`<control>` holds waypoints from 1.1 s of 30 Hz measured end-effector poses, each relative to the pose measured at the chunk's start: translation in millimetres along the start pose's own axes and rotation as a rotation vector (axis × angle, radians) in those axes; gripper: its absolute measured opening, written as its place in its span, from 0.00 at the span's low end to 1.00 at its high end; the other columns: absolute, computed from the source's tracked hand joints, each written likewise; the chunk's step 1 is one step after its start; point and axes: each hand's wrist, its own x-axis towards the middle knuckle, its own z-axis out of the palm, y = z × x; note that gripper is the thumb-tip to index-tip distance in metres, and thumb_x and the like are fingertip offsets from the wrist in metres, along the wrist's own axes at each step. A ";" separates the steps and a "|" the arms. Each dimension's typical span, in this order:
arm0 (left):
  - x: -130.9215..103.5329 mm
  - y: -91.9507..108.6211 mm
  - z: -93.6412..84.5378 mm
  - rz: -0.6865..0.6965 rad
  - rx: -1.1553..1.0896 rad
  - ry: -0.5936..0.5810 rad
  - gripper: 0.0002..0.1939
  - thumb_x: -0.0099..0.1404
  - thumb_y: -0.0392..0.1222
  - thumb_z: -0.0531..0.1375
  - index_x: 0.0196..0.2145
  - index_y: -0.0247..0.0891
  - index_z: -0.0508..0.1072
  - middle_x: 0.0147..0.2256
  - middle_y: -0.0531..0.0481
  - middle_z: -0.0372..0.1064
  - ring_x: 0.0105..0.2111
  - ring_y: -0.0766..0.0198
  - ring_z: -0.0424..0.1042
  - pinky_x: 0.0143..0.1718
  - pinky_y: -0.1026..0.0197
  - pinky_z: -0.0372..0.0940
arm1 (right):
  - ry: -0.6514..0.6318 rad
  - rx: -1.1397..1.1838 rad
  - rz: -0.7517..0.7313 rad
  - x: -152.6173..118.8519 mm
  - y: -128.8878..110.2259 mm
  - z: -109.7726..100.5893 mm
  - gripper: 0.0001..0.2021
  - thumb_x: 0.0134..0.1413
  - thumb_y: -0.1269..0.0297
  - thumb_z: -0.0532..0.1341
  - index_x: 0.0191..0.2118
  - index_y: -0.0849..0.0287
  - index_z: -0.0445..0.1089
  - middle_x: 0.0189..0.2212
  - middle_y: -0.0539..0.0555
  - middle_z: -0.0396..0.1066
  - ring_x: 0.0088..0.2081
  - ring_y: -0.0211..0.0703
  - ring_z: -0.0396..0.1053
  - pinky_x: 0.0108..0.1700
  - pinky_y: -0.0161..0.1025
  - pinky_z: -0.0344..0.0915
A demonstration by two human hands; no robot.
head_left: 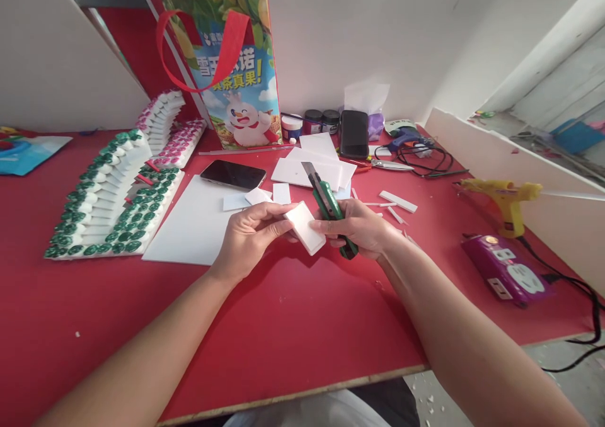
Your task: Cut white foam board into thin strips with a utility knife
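Fingers, left hand: closed on the left side of a white block, thumb on top. Right hand: wrapped round a green cutter, thumb also pressing the block's right side.

Block: one, small, tilted, held up over the middle of the table, between near and far edges. Solid or stacked: cannot tell.

Blade: bare, aimed at the far edge, above white boards. Likely hazard: right hand shares its grip between two things; a slackened hold could let the cutter roll, and the blade might score a board or swing toward the left hand. Equally, a thumb lifted too soon could drop the block and dent a corner.

Offcuts: several, loose, just beyond the right hand; a sweep of the wrist could scatter them.

Phone: one, left of the boards, on the far half; a stray blade could scratch it.

Glue gun, with purple box: toward the right edge. Cord: hanging at the near right corner; a snag could drag the gun or box. Heat of the gun: cannot tell.
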 end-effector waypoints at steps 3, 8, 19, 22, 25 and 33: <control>0.9 0.1 -0.1 -0.004 0.054 0.004 0.13 0.60 0.44 0.68 0.43 0.40 0.80 0.37 0.49 0.77 0.36 0.61 0.76 0.43 0.58 0.72 | 0.059 -0.084 0.000 -1.0 1.3 -0.8 0.19 0.38 0.56 0.74 0.25 0.60 0.64 0.15 0.44 0.58 0.18 0.31 0.53 0.21 0.34 0.46; -0.7 2.8 5.7 0.004 0.081 0.130 0.14 0.58 0.45 0.69 0.41 0.39 0.78 0.37 0.50 0.74 0.35 0.64 0.73 0.41 0.62 0.70 | 0.144 -0.254 -0.129 -5.2 0.1 5.7 0.14 0.46 0.56 0.69 0.28 0.59 0.66 0.18 0.43 0.58 0.20 0.31 0.52 0.23 0.35 0.48; -9.0 29.6 6.3 0.128 0.172 0.114 0.17 0.61 0.40 0.67 0.47 0.39 0.72 0.36 0.50 0.73 0.36 0.64 0.73 0.42 0.62 0.69 | 0.149 -0.206 -0.135 -16.4 -14.6 12.2 0.17 0.40 0.55 0.73 0.33 0.59 0.71 0.18 0.43 0.59 0.19 0.31 0.52 0.21 0.34 0.49; -9.4 30.7 7.8 0.079 0.187 0.081 0.17 0.60 0.41 0.67 0.47 0.39 0.72 0.36 0.50 0.73 0.37 0.63 0.73 0.42 0.61 0.69 | 0.163 -0.154 -0.134 -16.8 -15.9 10.7 0.19 0.39 0.55 0.74 0.36 0.59 0.73 0.17 0.42 0.59 0.19 0.31 0.52 0.20 0.34 0.49; -7.5 27.4 10.1 -0.021 0.155 0.070 0.17 0.57 0.42 0.69 0.44 0.39 0.73 0.34 0.51 0.73 0.35 0.64 0.72 0.39 0.62 0.69 | 0.210 -0.168 -0.109 -14.3 -13.3 11.6 0.18 0.37 0.58 0.74 0.34 0.59 0.72 0.19 0.44 0.62 0.19 0.32 0.54 0.20 0.34 0.50; -0.1 7.2 14.7 -0.313 0.037 0.026 0.17 0.52 0.45 0.71 0.37 0.37 0.72 0.28 0.53 0.69 0.27 0.66 0.70 0.31 0.61 0.69 | 0.241 -0.321 0.018 0.1 3.1 11.9 0.10 0.40 0.63 0.69 0.28 0.59 0.69 0.19 0.47 0.64 0.19 0.34 0.56 0.22 0.36 0.53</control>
